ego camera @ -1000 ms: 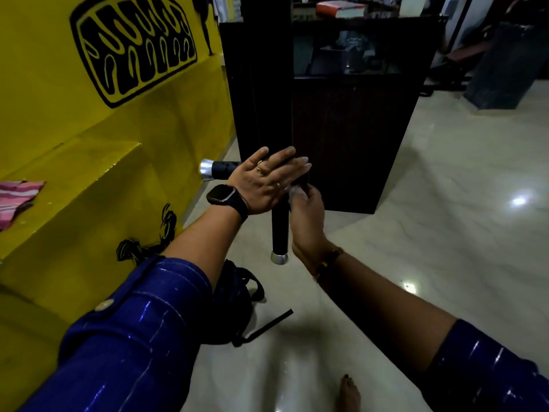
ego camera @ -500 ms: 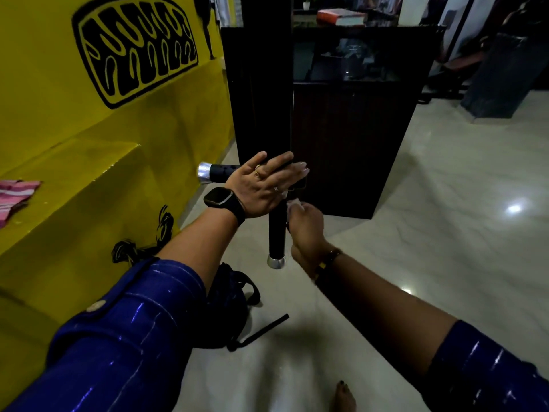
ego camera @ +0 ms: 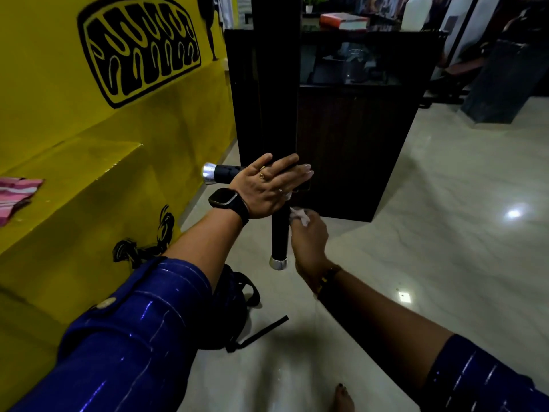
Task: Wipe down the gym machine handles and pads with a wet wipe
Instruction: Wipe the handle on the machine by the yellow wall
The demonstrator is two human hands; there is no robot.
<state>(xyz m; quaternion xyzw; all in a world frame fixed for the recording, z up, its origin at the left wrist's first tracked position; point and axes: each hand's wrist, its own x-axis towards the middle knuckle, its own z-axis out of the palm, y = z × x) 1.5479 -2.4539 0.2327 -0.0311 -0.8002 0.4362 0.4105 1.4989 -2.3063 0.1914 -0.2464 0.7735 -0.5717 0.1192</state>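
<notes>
Hands meet where two black handles cross. Your left hand (ego camera: 267, 185) lies flat over that crossing, palm down, with the fingers straight and close together, so it presses on the joint and does not wrap it. Rings show on two fingers, and a dark smartwatch (ego camera: 225, 200) sits on the wrist.

The horizontal handle (ego camera: 222, 173) sticks out from under that hand toward the yellow wall (ego camera: 59, 120) and ends in a silver cap. The vertical handle (ego camera: 279, 233) hangs down below your left palm. It is black along its length and has a silver cap at its lower end.

Your right hand (ego camera: 309, 242) sits just to the right of the vertical handle. Its fingers are curled and pinch the white wet wipe (ego camera: 298, 215), which is bunched at the fingertips. The wipe is at the upper right side of the vertical handle, just beneath your left hand. Blur hides whether it actually touches the handle. A bracelet (ego camera: 326, 278) circles your right wrist.

Behind the handles stands a dark cabinet (ego camera: 350, 129) with a book (ego camera: 344, 21) on top. A black bag (ego camera: 237, 295) lies on the pale glossy floor (ego camera: 445, 233) under your left forearm, one strap trailing to the right. A pink striped cloth (ego camera: 17, 194) rests on the yellow ledge at the left. Your bare foot (ego camera: 343, 399) shows at the bottom edge.
</notes>
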